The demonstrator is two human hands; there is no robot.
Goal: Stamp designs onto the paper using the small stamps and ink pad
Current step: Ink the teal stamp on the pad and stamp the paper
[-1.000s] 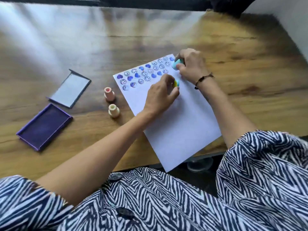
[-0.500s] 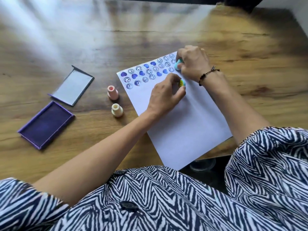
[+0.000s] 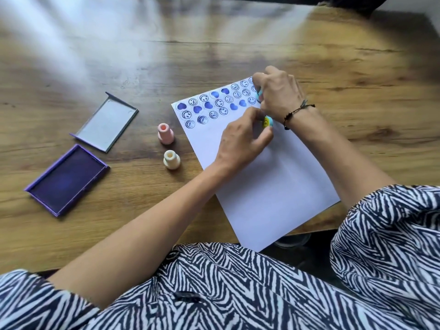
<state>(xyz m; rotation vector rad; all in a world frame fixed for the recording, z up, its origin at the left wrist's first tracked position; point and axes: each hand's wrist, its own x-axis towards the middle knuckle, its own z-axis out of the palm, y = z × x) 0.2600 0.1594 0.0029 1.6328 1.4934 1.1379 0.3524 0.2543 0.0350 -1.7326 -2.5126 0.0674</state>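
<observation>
While uncovered, ink pad (image 3: 67, 179) beside lid (image 3: 106, 122).

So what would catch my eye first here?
Probably the rows of purple hearts and smiley faces stamped along the far end of the white paper, where both hands meet. Then the open purple ink pad at the left, its lid lying just behind it.

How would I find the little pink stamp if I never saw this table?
Start at the white paper on the wooden table and look just off its left edge. Two small stamps stand upright there, nobody touching them. The pink stamp is the farther one, nearer the grey lid; its neighbour, the cream stamp, is pale yellowish.
</observation>
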